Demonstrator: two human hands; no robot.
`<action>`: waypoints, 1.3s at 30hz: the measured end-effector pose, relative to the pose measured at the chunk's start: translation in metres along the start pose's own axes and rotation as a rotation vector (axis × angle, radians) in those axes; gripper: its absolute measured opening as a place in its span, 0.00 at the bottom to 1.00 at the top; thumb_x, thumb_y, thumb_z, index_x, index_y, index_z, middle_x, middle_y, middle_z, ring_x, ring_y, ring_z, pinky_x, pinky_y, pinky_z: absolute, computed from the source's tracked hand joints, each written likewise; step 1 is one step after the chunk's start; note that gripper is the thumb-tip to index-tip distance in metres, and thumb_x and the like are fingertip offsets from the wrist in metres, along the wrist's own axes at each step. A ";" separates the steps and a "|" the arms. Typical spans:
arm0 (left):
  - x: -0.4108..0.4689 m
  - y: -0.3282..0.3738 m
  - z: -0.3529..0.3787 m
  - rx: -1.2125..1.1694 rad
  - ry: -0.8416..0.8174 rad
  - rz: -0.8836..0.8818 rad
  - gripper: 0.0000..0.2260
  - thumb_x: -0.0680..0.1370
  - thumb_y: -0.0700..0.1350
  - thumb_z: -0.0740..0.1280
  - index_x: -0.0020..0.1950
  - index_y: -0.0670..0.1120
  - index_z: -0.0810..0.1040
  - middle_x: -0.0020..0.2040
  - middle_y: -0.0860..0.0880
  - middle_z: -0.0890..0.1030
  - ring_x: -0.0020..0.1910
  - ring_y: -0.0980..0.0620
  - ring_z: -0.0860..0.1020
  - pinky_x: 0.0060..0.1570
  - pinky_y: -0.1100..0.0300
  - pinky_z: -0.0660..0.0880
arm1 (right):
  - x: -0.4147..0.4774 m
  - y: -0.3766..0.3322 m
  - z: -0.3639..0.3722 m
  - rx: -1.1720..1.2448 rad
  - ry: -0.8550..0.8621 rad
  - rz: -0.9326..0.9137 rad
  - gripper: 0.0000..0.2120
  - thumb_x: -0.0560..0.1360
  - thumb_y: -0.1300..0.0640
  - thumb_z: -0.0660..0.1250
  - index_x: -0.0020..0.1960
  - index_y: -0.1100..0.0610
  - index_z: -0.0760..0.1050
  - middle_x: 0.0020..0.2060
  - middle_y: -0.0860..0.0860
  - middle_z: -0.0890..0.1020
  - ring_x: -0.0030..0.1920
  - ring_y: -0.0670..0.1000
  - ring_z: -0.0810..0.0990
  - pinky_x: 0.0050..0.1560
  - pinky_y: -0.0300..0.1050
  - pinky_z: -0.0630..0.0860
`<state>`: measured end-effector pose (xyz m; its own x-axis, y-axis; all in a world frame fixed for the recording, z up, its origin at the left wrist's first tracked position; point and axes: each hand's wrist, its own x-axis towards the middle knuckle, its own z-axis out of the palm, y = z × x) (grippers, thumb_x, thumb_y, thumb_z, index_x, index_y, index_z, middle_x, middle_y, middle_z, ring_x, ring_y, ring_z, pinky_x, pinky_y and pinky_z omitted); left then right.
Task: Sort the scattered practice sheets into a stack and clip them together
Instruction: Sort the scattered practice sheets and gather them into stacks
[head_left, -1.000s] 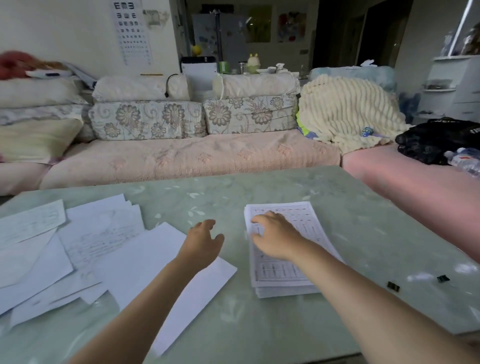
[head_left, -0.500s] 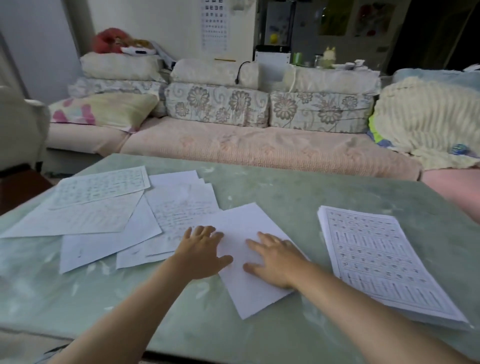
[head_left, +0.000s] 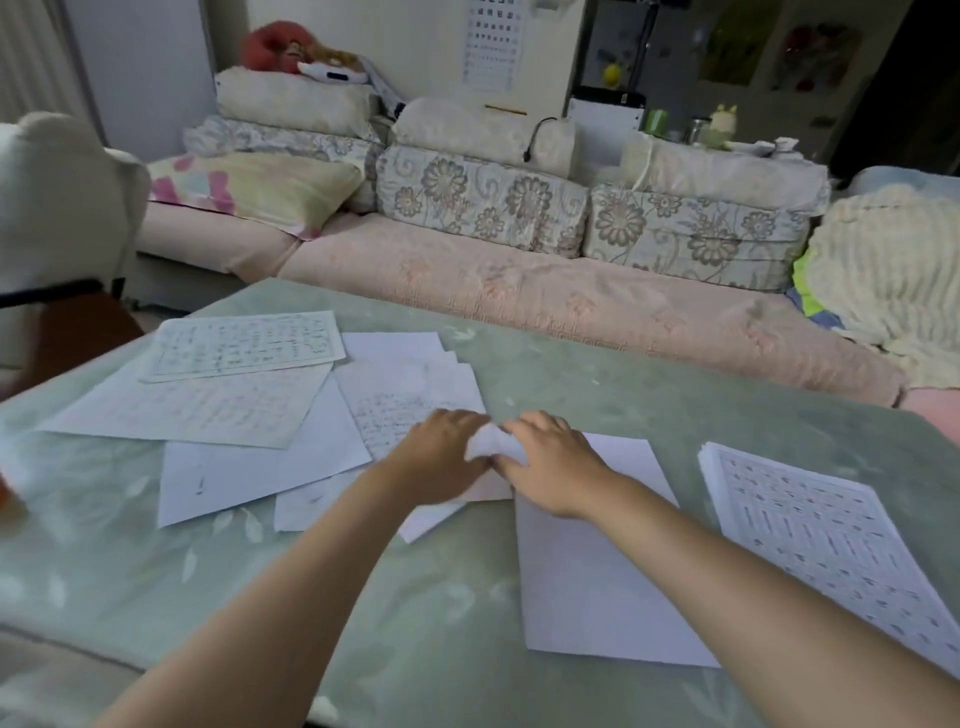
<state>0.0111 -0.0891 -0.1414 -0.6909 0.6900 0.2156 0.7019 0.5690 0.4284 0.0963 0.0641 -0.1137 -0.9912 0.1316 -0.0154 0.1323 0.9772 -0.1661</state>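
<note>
Several loose practice sheets (head_left: 218, 405) lie scattered and overlapping on the left half of the green table (head_left: 649, 395). A neat stack of printed sheets (head_left: 831, 535) rests at the right. A blank sheet (head_left: 592, 561) lies between them, near the front edge. My left hand (head_left: 441, 452) and my right hand (head_left: 550, 462) meet at the middle of the table. Together they pinch the raised, buckled edge of a white sheet (head_left: 485, 441). Both hands have fingers curled onto that paper.
A pink sofa (head_left: 519, 291) with floral cushions runs along the far side of the table. A cream blanket (head_left: 883, 280) is heaped at the right. A white chair (head_left: 57, 208) stands at the left. An orange object (head_left: 8, 493) shows at the left edge.
The view swung left from the stack to the scattered sheets. Both hands left the stack, pressed flat on a blank sheet, and now pinch up a sheet's edge between them.
</note>
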 end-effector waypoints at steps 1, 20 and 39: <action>-0.003 -0.017 -0.013 0.038 0.028 -0.052 0.26 0.77 0.54 0.65 0.73 0.49 0.68 0.71 0.48 0.71 0.70 0.44 0.66 0.68 0.48 0.65 | 0.014 -0.014 -0.001 0.019 -0.009 -0.026 0.28 0.80 0.39 0.57 0.76 0.50 0.62 0.74 0.52 0.64 0.75 0.56 0.61 0.73 0.53 0.60; -0.080 -0.208 -0.085 0.289 0.178 -0.648 0.37 0.71 0.70 0.62 0.75 0.54 0.61 0.73 0.52 0.67 0.71 0.47 0.63 0.67 0.51 0.61 | 0.255 -0.217 0.056 -0.032 -0.133 -0.192 0.40 0.77 0.39 0.63 0.81 0.53 0.52 0.80 0.53 0.54 0.79 0.57 0.53 0.77 0.56 0.56; -0.070 -0.220 -0.080 -0.004 0.418 -0.605 0.33 0.70 0.25 0.55 0.69 0.51 0.74 0.59 0.49 0.80 0.58 0.48 0.77 0.55 0.57 0.75 | 0.266 -0.190 0.045 -0.029 0.275 -0.601 0.19 0.71 0.60 0.64 0.27 0.55 0.58 0.27 0.49 0.64 0.34 0.53 0.66 0.42 0.43 0.63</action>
<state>-0.1090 -0.2986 -0.1802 -0.9661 0.0277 0.2567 0.1772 0.7942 0.5812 -0.1925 -0.0940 -0.1311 -0.8553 -0.4042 0.3243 -0.4394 0.8974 -0.0404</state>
